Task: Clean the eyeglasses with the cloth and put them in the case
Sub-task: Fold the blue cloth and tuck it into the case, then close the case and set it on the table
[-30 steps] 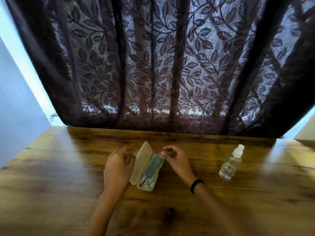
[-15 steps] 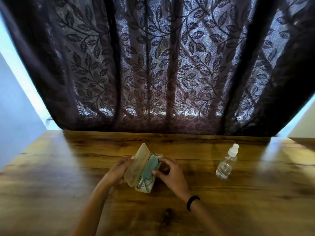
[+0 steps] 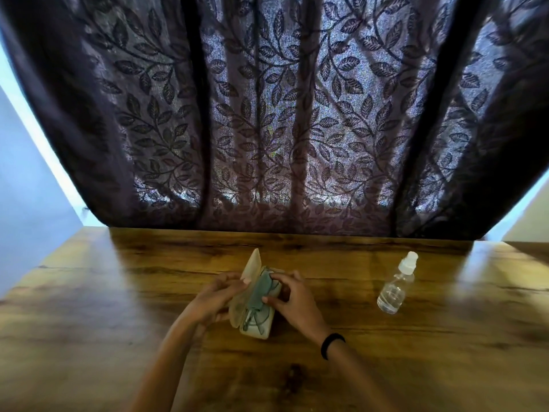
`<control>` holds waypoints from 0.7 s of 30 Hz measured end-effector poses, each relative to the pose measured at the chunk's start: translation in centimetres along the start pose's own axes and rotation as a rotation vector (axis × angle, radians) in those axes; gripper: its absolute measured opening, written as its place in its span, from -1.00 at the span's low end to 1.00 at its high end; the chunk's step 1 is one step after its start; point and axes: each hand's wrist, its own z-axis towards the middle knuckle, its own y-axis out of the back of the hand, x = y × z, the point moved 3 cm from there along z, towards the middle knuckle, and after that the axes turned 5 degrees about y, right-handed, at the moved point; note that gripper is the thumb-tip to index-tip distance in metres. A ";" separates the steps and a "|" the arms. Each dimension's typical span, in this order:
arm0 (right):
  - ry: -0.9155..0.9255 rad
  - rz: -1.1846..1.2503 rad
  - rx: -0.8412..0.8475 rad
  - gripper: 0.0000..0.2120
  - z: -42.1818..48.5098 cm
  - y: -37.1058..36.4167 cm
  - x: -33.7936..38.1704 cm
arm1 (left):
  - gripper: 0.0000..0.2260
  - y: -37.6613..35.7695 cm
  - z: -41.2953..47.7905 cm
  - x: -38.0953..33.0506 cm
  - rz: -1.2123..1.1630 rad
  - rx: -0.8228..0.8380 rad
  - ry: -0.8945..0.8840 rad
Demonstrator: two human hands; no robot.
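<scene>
A beige eyeglass case (image 3: pixel 258 330) lies on the wooden table (image 3: pixel 118 307), its lid (image 3: pixel 248 289) partly raised. Inside it I see the eyeglasses (image 3: pixel 252 318) with a grey-green cloth (image 3: pixel 261 292) folded over them. My left hand (image 3: pixel 212 298) holds the outside of the lid, thumb on its edge. My right hand (image 3: pixel 292 301) grips the case's right side, with thumb and fingertips touching the cloth and the case rim.
A small clear spray bottle (image 3: pixel 396 288) with a white cap stands to the right of the case. A dark leaf-patterned curtain (image 3: pixel 267 129) hangs behind the table's far edge. A black band circles my right wrist (image 3: pixel 332 344).
My left hand moved from beside the case onto the lid and tilted it further over the glasses. My right hand dropped from the case's far end to its right side.
</scene>
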 end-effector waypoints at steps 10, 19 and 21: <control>-0.244 0.288 -0.047 -0.62 -1.3 0.8 -1.1 | -0.40 -2.1 0.5 -1.1 0.210 -0.125 -0.032; -0.232 0.392 0.023 -0.73 -2.1 0.9 -0.7 | -0.30 -4.2 0.2 -0.8 0.740 -0.318 -0.113; -0.242 0.383 0.030 -0.70 -2.1 0.8 -0.7 | -0.30 -4.8 0.0 -0.8 0.850 -0.374 -0.132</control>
